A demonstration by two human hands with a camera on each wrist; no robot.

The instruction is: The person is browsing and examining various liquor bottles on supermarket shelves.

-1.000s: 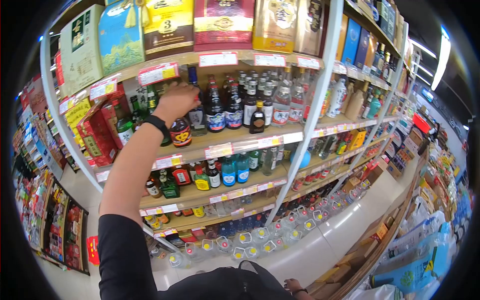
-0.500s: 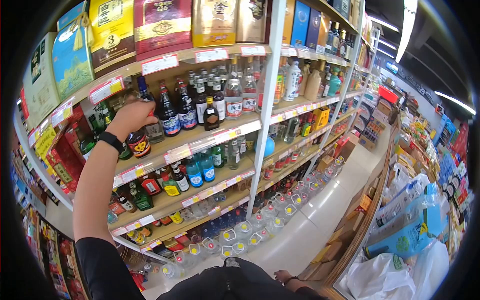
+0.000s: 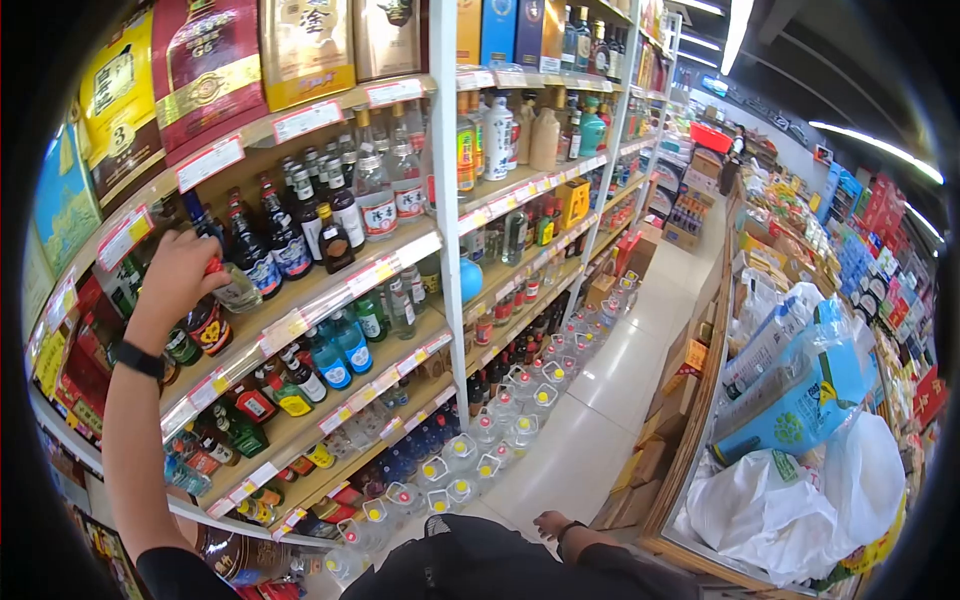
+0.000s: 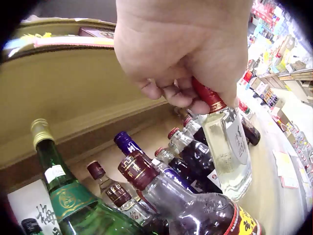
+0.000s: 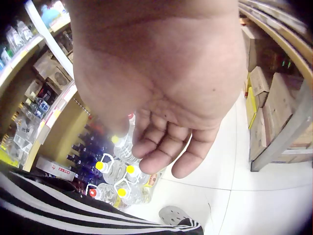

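My left hand [image 3: 178, 275] [image 4: 183, 54] grips a clear glass bottle [image 3: 238, 290] [image 4: 229, 147] by its red cap, fingers curled round it, at the shelf. The bottle tilts slightly among other bottles. Just beneath the hand in the left wrist view are a brown-capped bottle [image 4: 195, 208] and a green bottle [image 4: 90, 210]. A blue-capped bottle [image 4: 128, 143] stands behind. My right hand [image 3: 550, 524] [image 5: 161, 93] hangs low by the body with loosely curled fingers, holding nothing.
Boxed goods [image 3: 208, 75] line the shelf above; more bottles [image 3: 330, 358] fill the one below. Large clear jugs [image 3: 462, 447] stand on the floor along the shelving. At the right is a wooden-edged display with white plastic bags [image 3: 765, 515]. A person [image 3: 733, 160] is far down the aisle.
The head view has swung right, so the shelf sits further left. My left hand keeps near the same bottles, and the clear bottle beneath it now shows tilted. The right hand still hangs low.
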